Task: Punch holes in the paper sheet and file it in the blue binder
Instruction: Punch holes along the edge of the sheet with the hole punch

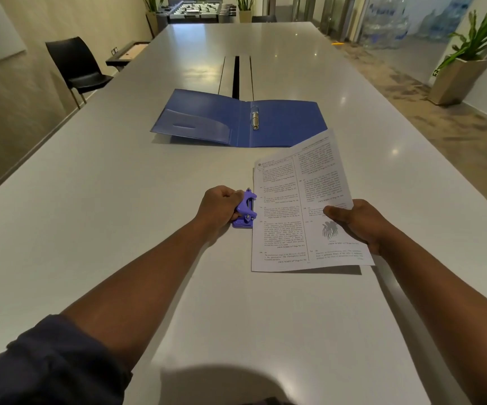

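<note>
A printed paper sheet point(292, 209) is held by its right edge in my right hand point(356, 222), slightly lifted off the table, its left edge at the mouth of a small purple hole punch point(245, 210). My left hand point(220, 204) grips the punch from the left on the tabletop. The blue binder point(207, 119) lies open and flat farther back, its metal rings point(255, 116) at the spine.
The long grey table point(119, 200) has a dark cable slot point(236, 77) behind the binder. A black chair point(75, 65) stands at the left. A potted plant point(467, 62) stands on the floor at the right.
</note>
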A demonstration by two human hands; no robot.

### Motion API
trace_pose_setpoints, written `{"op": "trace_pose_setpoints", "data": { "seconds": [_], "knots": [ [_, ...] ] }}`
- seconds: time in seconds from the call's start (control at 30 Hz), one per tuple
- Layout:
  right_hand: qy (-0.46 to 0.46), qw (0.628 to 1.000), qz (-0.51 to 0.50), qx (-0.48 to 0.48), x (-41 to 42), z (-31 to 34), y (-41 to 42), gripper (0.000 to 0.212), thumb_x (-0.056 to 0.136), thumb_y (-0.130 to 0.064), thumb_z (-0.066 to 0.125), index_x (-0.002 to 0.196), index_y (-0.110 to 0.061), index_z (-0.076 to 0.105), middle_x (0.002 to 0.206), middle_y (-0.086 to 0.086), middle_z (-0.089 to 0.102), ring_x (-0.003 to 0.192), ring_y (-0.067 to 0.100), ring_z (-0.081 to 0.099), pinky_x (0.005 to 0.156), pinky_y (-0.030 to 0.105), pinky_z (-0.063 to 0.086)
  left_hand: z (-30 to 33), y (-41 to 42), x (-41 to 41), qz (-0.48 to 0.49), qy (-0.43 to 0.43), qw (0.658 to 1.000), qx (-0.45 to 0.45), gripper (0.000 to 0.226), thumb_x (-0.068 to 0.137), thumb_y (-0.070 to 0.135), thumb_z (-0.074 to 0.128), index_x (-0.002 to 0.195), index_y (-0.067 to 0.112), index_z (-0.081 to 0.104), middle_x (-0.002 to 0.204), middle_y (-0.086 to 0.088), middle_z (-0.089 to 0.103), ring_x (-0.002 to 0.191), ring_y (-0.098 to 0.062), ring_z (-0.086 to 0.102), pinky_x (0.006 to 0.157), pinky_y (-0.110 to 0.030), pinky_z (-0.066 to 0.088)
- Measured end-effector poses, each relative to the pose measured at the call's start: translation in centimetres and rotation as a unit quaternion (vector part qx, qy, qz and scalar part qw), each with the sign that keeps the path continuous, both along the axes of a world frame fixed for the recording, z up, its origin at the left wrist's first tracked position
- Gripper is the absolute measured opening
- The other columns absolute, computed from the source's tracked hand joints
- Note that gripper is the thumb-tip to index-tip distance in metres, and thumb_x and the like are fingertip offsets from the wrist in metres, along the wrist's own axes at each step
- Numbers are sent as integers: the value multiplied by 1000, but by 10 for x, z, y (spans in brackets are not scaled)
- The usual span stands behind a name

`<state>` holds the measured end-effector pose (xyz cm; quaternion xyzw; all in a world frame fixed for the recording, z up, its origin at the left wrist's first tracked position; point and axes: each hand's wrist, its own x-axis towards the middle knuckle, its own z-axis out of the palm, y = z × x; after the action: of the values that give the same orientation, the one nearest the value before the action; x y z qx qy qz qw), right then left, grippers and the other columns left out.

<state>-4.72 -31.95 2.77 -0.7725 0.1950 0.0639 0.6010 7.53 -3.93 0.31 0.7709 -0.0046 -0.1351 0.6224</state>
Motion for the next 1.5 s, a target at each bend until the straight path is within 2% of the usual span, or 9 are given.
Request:
{"op": "trace_pose_setpoints", "data": {
  "seconds": [0.27, 0.5, 0.6, 0.73, 0.97, 1.07, 1.23, 1.37, 1.5],
  "knots": [
    [-5, 1000, 8, -15, 16, -3, 16, 23, 101, -22, 63, 120, -13, 69, 107, 9, 79, 84, 30, 78, 69, 38, 61, 1, 0, 1, -6, -13, 1000, 15, 25, 102, 25, 61, 85, 6, 59, 59, -5, 62, 40, -6, 52, 47, -19, 47],
    [8, 1000, 6, -2, 18, 0, 13, 24, 100, -25, 64, 121, -15, 68, 106, 8, 79, 79, 30, 79, 61, 35, 59, -1, 0, 2, -10, -17, 1000, 23, 25, 102, 28, 61, 87, 7, 58, 63, -5, 63, 43, -6, 54, 50, -19, 49],
    [7, 1000, 5, -1, 16, 1, 14, 21, 101, -24, 64, 119, -15, 67, 104, 7, 79, 72, 25, 79, 54, 29, 58, 1, -1, 2, -6, -16, 1000, 17, 25, 101, 27, 62, 86, 7, 58, 62, -5, 63, 42, -6, 54, 51, -21, 49],
    [8, 1000, 5, 6, 15, 1, 15, 18, 101, -22, 63, 117, -16, 66, 104, 7, 78, 66, 21, 78, 50, 24, 56, 1, -1, 1, -4, -15, 1000, 17, 25, 101, 27, 62, 88, 6, 58, 66, -7, 63, 41, -5, 55, 47, -17, 49],
    [8, 1000, 6, 7, 16, -2, 13, 21, 100, -24, 64, 120, -17, 66, 103, 5, 79, 73, 27, 79, 54, 29, 58, 4, -1, -3, -8, -17, 1000, 19, 25, 102, 26, 61, 92, 4, 58, 70, -7, 63, 43, -5, 57, 47, -15, 49],
    [6, 1000, 6, 4, 18, -3, 12, 22, 100, -24, 65, 121, -17, 66, 103, 6, 79, 76, 29, 79, 58, 33, 59, 5, -1, -2, -9, -18, 999, 31, 25, 102, 28, 61, 90, 7, 58, 75, -9, 65, 52, -10, 59, 51, -18, 51],
    [5, 1000, 8, 3, 21, -7, 9, 26, 99, -26, 66, 123, -17, 67, 107, 8, 79, 85, 35, 78, 71, 44, 62, 7, 0, -5, -9, -2, 1000, 6, 23, 102, 24, 61, 95, 3, 56, 72, -9, 63, 44, -6, 56, 47, -14, 49],
    [6, 1000, 13, -2, 21, -7, 9, 26, 99, -28, 66, 123, -18, 66, 107, 7, 79, 83, 35, 78, 68, 42, 61, 8, 1, -5, -16, -1, 1000, 12, 24, 102, 27, 60, 95, 4, 57, 77, -9, 65, 51, -9, 60, 50, -15, 51],
    [3, 1000, 11, -6, 21, -7, 10, 24, 99, -27, 66, 121, -18, 67, 105, 7, 79, 82, 33, 79, 69, 42, 62, 12, 0, -8, -21, -4, 1000, 13, 24, 103, 25, 58, 98, 1, 55, 77, -9, 63, 45, -4, 61, 47, -12, 47]
  ]
}}
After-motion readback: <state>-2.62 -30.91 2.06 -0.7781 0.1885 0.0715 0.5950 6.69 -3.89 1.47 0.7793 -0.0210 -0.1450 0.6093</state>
